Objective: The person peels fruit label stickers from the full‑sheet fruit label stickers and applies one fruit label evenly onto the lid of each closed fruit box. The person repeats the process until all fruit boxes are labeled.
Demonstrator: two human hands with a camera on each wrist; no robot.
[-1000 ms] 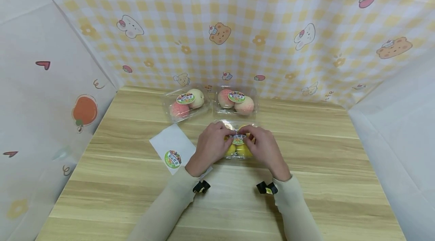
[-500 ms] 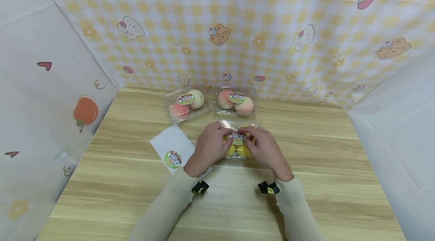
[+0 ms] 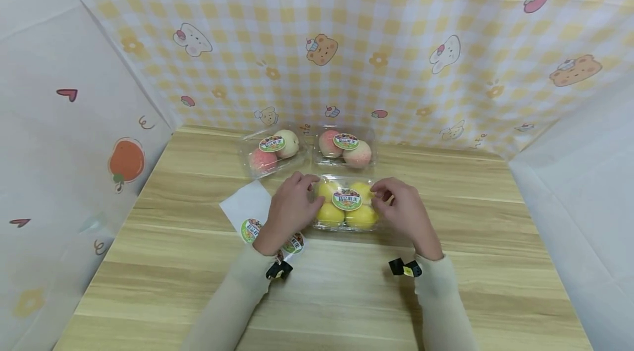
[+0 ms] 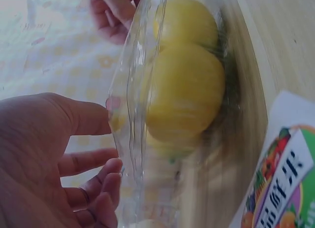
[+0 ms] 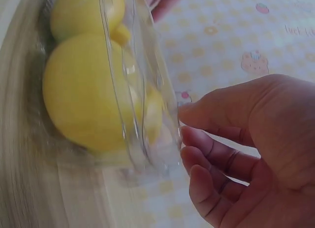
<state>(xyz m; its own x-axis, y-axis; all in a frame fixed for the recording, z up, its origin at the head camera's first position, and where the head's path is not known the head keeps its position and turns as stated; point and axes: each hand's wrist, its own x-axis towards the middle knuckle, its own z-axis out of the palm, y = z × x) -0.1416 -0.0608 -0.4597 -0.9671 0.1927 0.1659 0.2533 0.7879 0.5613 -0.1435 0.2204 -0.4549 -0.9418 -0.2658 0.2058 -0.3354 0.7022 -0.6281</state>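
A clear plastic fruit box (image 3: pixel 345 228) holding several yellow fruits (image 3: pixel 361 217), lemon-like, stands on the wooden table. An oval printed sticker (image 3: pixel 346 199) lies on the middle of its lid. My left hand (image 3: pixel 290 208) is at the box's left side, thumb and fingertips right at the lid edge, fingers loosely bent. On the opposite side, my right hand (image 3: pixel 405 210) has its fingertips right at the box's right edge, also relaxed. Both wrist views show the clear wall (image 4: pixel 129 139) beside the fingertips. A white sticker sheet (image 3: pixel 242 203) lies partly hidden under my left wrist.
Behind stand two more clear boxes, each with two peach-like fruits and an oval sticker: the left box (image 3: pixel 246 159) is angled, the right box (image 3: pixel 369 163) straighter. A checked cloth (image 3: pixel 376 87) hangs along the table's back edge.
Both hands have left the sticker on the lid and moved apart to the box's two sides. The sticker and fruits now show fully. More of the sheet's stickers is visible.
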